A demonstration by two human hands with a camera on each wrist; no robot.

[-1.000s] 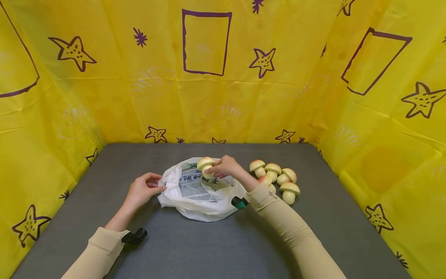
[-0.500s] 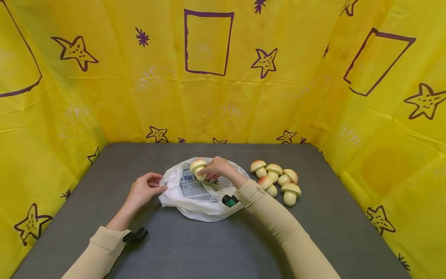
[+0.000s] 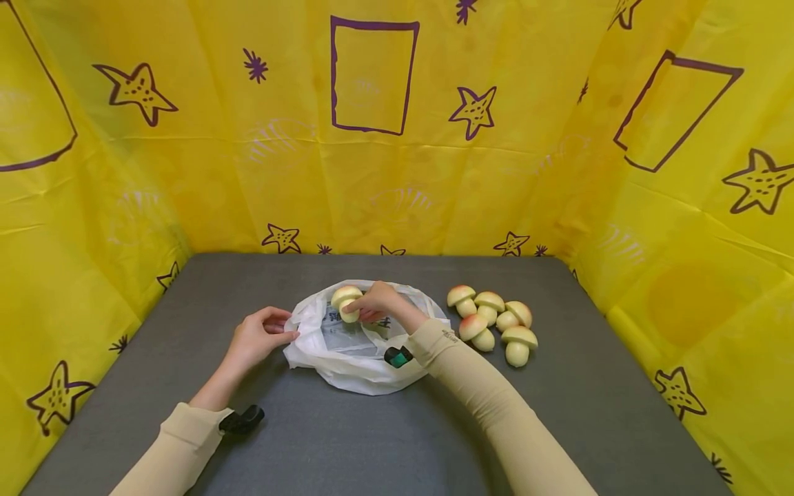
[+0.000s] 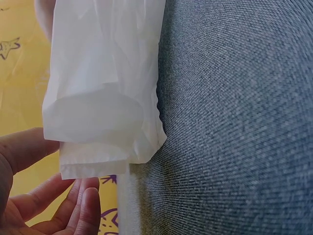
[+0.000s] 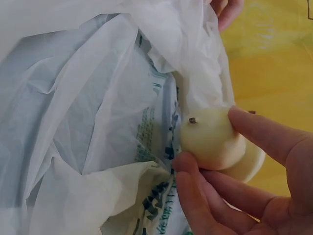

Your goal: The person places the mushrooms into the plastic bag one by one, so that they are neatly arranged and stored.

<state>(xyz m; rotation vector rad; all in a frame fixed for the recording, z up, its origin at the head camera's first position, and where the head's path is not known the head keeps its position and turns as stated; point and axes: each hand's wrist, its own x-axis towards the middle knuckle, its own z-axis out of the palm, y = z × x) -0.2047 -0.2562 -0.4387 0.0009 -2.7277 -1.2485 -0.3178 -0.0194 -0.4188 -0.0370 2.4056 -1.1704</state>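
Observation:
My right hand [image 3: 377,302] pinches the stem of a pale yellow mushroom [image 3: 346,296] between thumb and fingers, over the mouth of a white plastic bag [image 3: 366,379]. In the right wrist view, the rounded stem end of the mushroom [image 5: 210,139] faces the camera, and printed bag film [image 5: 151,127] lies beside it. At the bag's left edge, my left hand [image 3: 257,336] holds the rolled rim with bent fingers. The left wrist view has the thumb [image 4: 29,147] at the side of the bag [image 4: 98,107] and other fingers just below.
Several more mushrooms [image 3: 490,303] with reddish caps lie in a cluster on the grey table [image 3: 347,441], right of the bag. Yellow patterned cloth [image 3: 372,186] stands around the back and sides. Blue denim [image 4: 234,117] fills the right of the left wrist view.
My right hand has carried the mushroom leftward and slightly lower over the bag's opening. The left hand keeps its place at the rim.

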